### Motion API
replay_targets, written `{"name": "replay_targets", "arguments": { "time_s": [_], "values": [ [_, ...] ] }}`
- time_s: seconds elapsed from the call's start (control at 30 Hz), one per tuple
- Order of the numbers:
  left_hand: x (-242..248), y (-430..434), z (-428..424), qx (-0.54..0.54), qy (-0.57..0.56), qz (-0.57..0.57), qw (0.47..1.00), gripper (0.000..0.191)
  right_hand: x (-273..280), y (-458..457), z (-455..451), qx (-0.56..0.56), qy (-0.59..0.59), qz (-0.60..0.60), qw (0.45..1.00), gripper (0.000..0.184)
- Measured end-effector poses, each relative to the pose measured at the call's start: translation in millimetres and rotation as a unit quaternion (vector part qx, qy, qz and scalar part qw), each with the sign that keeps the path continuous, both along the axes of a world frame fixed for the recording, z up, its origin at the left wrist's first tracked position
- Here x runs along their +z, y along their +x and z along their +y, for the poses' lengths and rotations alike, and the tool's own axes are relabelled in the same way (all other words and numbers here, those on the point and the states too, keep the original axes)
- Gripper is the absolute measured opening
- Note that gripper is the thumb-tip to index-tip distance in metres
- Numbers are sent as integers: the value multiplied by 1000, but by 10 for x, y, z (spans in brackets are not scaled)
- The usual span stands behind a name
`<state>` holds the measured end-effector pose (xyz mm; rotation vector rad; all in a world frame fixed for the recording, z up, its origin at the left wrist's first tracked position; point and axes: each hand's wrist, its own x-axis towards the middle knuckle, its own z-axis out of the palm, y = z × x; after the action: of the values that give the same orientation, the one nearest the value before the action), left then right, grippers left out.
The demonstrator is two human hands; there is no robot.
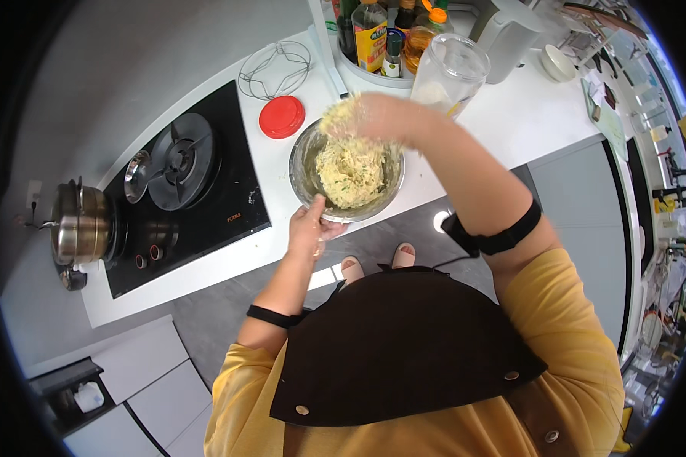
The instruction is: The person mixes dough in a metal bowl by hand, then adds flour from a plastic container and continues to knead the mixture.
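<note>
A metal mixing bowl [303,177] stands at the front edge of the white counter. In it lies a lumpy pale-yellow dough mixture [351,180] with green flecks. My left hand [311,225] grips the near-left rim, thumb on top and fingers beneath. Above the far side of the bowl is my right hand [366,117], blurred and thickly coated with the same mixture. Its fingers are hidden under clumps, and I cannot tell whether they close on any dough.
Left of the bowl are a red lid [282,117], a wire rack [274,69] and a black gas hob [206,171] bearing a steel pot [83,223]. Behind stand a clear plastic jar [451,71] and a tray of bottles [371,34]. A white pitcher [504,40] is farther right.
</note>
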<state>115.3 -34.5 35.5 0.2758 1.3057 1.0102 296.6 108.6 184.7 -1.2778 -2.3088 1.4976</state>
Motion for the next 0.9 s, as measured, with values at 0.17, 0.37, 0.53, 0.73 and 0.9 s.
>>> {"name": "replay_targets", "arguments": {
  "time_s": [0.17, 0.37, 0.53, 0.73, 0.9],
  "values": [
    [-33, -315, 447, -73, 20, 240, 968, 47, -819, 114, -175, -220, -26, -103, 970, 67],
    [-97, -294, 1046, -150, 199, 498, 830, 42, -1208, 6, -92, -258, -84, -56, 961, 79],
    [-226, -356, 1189, -127, 272, 423, 855, 33, -1375, -241, 227, -293, -153, -32, 943, 77],
    [-388, -451, 1326, -90, 259, 232, 933, 30, -1132, -678, 321, -178, -281, 12, 943, 81],
    [-389, -512, 1354, -55, 209, 163, 963, 21, -476, -539, -12, 127, 2, -320, 939, 61]
  ]
}}
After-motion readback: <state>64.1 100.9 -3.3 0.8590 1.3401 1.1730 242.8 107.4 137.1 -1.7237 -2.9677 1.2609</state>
